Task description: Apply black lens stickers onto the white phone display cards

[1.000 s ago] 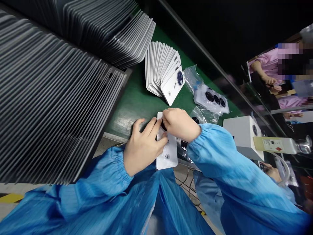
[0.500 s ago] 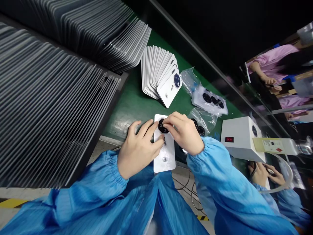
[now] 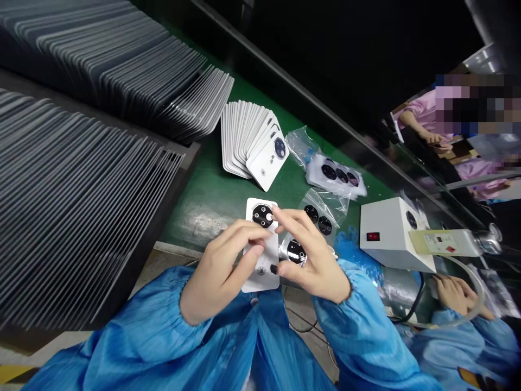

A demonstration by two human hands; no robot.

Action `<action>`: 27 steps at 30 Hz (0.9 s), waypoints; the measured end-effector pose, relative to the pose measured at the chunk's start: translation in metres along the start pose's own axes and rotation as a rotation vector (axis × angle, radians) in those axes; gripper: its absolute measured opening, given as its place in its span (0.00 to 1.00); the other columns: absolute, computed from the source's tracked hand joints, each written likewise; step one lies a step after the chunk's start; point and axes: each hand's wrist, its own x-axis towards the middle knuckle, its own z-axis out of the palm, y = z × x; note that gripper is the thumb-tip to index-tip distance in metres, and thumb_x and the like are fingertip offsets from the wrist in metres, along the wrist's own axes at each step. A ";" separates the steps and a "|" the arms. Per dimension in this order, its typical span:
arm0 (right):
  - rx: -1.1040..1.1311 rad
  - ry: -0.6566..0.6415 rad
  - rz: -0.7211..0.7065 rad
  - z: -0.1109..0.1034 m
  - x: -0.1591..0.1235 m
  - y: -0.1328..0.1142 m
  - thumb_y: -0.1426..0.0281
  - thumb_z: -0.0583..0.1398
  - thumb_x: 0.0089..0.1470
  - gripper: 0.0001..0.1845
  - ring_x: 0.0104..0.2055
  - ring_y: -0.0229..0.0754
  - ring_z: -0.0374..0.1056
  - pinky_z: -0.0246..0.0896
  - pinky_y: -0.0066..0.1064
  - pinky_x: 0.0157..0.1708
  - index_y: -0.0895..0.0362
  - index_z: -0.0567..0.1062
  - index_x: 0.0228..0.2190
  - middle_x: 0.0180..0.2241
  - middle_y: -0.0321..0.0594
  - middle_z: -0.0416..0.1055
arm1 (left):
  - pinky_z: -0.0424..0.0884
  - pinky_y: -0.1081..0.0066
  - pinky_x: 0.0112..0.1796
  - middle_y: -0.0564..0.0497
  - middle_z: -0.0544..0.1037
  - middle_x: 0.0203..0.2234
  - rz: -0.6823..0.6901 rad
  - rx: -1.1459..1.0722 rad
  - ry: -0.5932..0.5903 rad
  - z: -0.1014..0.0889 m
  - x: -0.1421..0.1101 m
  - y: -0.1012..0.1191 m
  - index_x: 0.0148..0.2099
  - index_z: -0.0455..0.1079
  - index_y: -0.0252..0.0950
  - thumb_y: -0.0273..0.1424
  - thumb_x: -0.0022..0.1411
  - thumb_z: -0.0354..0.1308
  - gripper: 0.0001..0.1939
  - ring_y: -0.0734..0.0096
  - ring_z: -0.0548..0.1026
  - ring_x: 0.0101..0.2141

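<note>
A white phone back cover (image 3: 260,279) lies on the green bench in front of me, with a round black camera plate (image 3: 260,216) at its far end. My left hand (image 3: 226,266) hovers over the cover's left side, fingers stretched and thumb apart. My right hand (image 3: 311,252) is at its right edge, index finger near the camera plate and thumb spread away. At the right thumb's tip shows a small black piece (image 3: 274,269); I cannot tell whether it is stuck there. Right of the cover, partly behind my right hand, is another round black camera plate (image 3: 296,251).
Beyond the cover, white phone covers (image 3: 240,138) stand fanned out. Racks of thin panels (image 3: 81,217) fill the left. Bagged black discs (image 3: 324,224), a foam pack (image 3: 337,179), a white box (image 3: 382,228) and a bottle (image 3: 448,243) are right. Another person's hands (image 3: 456,293) are far right.
My right hand has lifted off the camera plate and opened, thumb swung toward me. My left hand has moved inward over the cover. The whole view has shifted slightly.
</note>
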 end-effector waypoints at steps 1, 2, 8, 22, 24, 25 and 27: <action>0.020 0.022 -0.009 0.000 -0.002 0.001 0.51 0.54 0.53 0.35 0.47 0.42 0.59 0.59 0.40 0.51 0.48 0.54 0.59 0.49 0.44 0.59 | 0.70 0.77 0.37 0.50 0.73 0.34 0.014 -0.075 -0.029 -0.001 0.001 0.005 0.44 0.65 0.35 0.25 0.66 0.42 0.11 0.75 0.72 0.36; 0.038 0.040 -0.013 0.000 -0.003 0.001 0.51 0.54 0.53 0.35 0.46 0.41 0.60 0.59 0.39 0.50 0.47 0.53 0.59 0.48 0.43 0.60 | 0.70 0.78 0.35 0.52 0.73 0.32 0.025 -0.158 -0.060 -0.001 0.002 0.010 0.43 0.65 0.36 0.26 0.67 0.41 0.12 0.77 0.72 0.34; 0.053 0.071 -0.013 -0.003 -0.011 0.003 0.50 0.54 0.52 0.36 0.43 0.41 0.61 0.62 0.39 0.47 0.47 0.54 0.59 0.46 0.43 0.61 | 0.68 0.76 0.35 0.51 0.74 0.32 0.030 -0.479 -0.135 0.008 0.008 0.019 0.41 0.68 0.34 0.25 0.64 0.48 0.08 0.74 0.72 0.34; -0.309 0.285 -0.066 -0.032 -0.030 -0.005 0.68 0.57 0.56 0.06 0.31 0.38 0.65 0.60 0.37 0.35 0.54 0.74 0.32 0.27 0.37 0.70 | 0.64 0.72 0.21 0.55 0.68 0.23 -0.080 -0.612 0.139 -0.002 0.000 0.023 0.33 0.68 0.38 0.28 0.65 0.49 0.09 0.75 0.67 0.23; -0.235 0.233 -0.157 -0.025 -0.027 -0.017 0.66 0.58 0.55 0.10 0.35 0.40 0.66 0.63 0.37 0.35 0.55 0.71 0.39 0.32 0.41 0.70 | 0.60 0.72 0.21 0.55 0.64 0.20 -0.135 -0.593 0.066 0.010 0.002 0.023 0.28 0.64 0.37 0.30 0.67 0.45 0.15 0.76 0.64 0.22; -0.184 0.215 -0.187 -0.020 -0.024 -0.023 0.66 0.58 0.54 0.12 0.35 0.40 0.66 0.64 0.37 0.35 0.55 0.70 0.41 0.33 0.41 0.70 | 0.58 0.72 0.21 0.55 0.63 0.19 -0.153 -0.586 0.058 0.016 0.003 0.023 0.26 0.61 0.36 0.32 0.67 0.44 0.16 0.76 0.63 0.21; -0.116 0.213 -0.200 -0.011 -0.019 -0.032 0.66 0.59 0.54 0.13 0.35 0.39 0.66 0.66 0.35 0.35 0.55 0.68 0.42 0.34 0.41 0.70 | 0.56 0.72 0.22 0.56 0.60 0.17 -0.166 -0.581 0.060 0.025 0.005 0.024 0.24 0.58 0.36 0.34 0.67 0.44 0.18 0.77 0.60 0.21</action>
